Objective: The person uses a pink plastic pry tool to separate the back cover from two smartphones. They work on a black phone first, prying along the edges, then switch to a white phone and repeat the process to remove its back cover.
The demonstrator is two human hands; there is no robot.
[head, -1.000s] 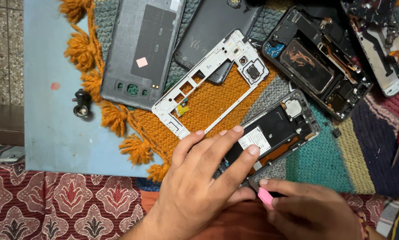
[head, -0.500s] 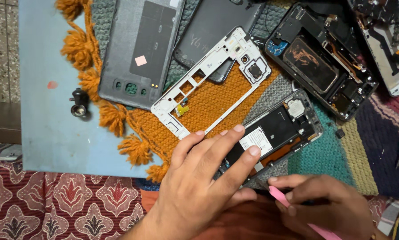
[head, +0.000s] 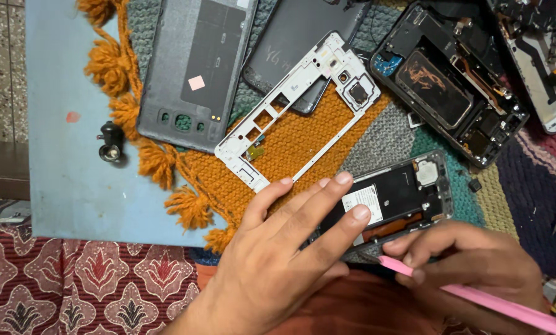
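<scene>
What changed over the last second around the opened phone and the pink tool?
The right hand drew back to the right, exposing more of the pink tool, whose tip now sits at the opened phone's lower edge. The left hand stayed pressed on the phone; the white frame did not move.

My left hand point(head: 278, 260) lies on the near end of an opened phone point(head: 402, 198), fingers spread across it. My right hand point(head: 470, 267) sits just right of the left, against the phone's near edge, holding a thin tool point(head: 476, 298) whose tip touches that edge. Beyond my left fingertips a bare phone frame point(head: 296, 111) lies on a knitted mat point(head: 290, 149). Further left of it rests a back cover point(head: 194, 68). Far beyond my right hand lies another gutted phone point(head: 451, 80). Well left, a small knob point(head: 110, 142) stands on a board point(head: 67, 186).
</scene>
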